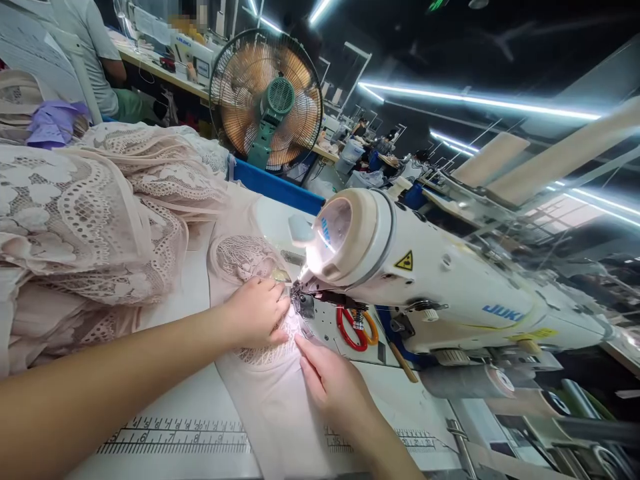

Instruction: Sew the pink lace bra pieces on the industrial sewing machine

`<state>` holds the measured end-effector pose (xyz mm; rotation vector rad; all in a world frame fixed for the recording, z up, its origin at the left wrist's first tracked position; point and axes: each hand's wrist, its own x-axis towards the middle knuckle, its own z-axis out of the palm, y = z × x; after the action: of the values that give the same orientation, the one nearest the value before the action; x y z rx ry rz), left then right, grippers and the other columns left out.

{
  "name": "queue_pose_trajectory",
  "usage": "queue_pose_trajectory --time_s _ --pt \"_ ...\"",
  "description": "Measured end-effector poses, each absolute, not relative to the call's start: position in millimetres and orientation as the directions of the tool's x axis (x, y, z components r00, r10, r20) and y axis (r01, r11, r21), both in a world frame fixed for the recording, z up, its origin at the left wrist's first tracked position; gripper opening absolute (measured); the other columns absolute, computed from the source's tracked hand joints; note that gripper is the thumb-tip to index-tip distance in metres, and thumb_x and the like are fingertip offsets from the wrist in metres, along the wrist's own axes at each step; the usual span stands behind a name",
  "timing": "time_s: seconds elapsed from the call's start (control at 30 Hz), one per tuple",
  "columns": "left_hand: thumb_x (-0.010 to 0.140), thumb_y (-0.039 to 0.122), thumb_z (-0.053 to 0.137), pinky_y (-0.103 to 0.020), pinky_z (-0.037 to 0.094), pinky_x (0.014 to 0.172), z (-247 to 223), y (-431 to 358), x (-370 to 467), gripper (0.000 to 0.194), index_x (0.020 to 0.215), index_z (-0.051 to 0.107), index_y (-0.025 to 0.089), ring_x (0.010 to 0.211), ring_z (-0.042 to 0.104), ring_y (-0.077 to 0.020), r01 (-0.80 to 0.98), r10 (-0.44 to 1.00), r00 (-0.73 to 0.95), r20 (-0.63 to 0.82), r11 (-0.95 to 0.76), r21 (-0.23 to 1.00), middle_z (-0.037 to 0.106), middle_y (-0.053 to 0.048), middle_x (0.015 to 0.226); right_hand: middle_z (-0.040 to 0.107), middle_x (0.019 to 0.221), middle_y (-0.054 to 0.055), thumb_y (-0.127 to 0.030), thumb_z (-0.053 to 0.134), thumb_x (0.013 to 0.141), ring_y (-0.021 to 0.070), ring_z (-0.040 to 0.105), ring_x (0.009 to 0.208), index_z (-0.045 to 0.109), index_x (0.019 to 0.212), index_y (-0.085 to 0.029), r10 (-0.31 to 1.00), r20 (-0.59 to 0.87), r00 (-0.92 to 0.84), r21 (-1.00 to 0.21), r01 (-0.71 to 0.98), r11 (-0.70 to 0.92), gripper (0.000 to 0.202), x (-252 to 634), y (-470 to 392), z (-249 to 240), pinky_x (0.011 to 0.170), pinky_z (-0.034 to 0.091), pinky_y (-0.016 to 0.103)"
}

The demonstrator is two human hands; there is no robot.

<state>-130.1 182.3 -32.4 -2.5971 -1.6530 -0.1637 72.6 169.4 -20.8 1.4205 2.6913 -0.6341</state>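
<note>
A pale pink lace bra (273,380) lies on the white bed of a JUKI sewing machine (440,267), one lace cup beside the lit needle area. My left hand (257,312) presses on the lace just left of the presser foot (303,301), its fingers curled on the fabric. At the near edge of the same cup, my right hand (333,377) pinches the cloth between thumb and fingers. Part of the lace is hidden beneath my left hand.
Lace garments (90,220) are heaped on the left. Red-handled scissors (350,330) lie under the machine arm. A ruler scale (175,435) runs along the table's front. Behind stand a large fan (267,100) and a seated person (103,60).
</note>
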Motion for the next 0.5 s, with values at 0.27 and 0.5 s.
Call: queue_pose_trajectory --time_s 0.27,0.5 --pt "0.082 0.054 0.056 -0.072 0.025 0.101 -20 141 -117 0.062 0.128 0.057 0.011 0.131 0.036 -0.0414 0.923 0.923 0.384 0.027 -0.383 -0.021 0.045 -0.022 0.142 0.069 0.095 0.007 -0.024 0.034 0.092 0.0219 0.063 0.083 0.052 0.135 -0.023 0.775 -0.241 -0.584 -0.25 0.809 0.532 0.046 69 172 -13 0.063 0.04 0.03" --pt "0.081 0.054 0.056 -0.071 0.034 0.095 -2 146 -127 0.072 0.145 0.038 0.024 0.141 0.013 -0.0466 0.998 0.958 0.063 -0.28 -0.059 0.023 0.005 -0.015 0.159 0.071 0.088 0.006 -0.027 0.034 0.094 0.0233 0.065 0.076 0.041 0.143 -0.027 0.792 -0.296 -0.534 -0.093 0.841 0.532 0.05 58 181 -7 0.054 0.031 0.03"
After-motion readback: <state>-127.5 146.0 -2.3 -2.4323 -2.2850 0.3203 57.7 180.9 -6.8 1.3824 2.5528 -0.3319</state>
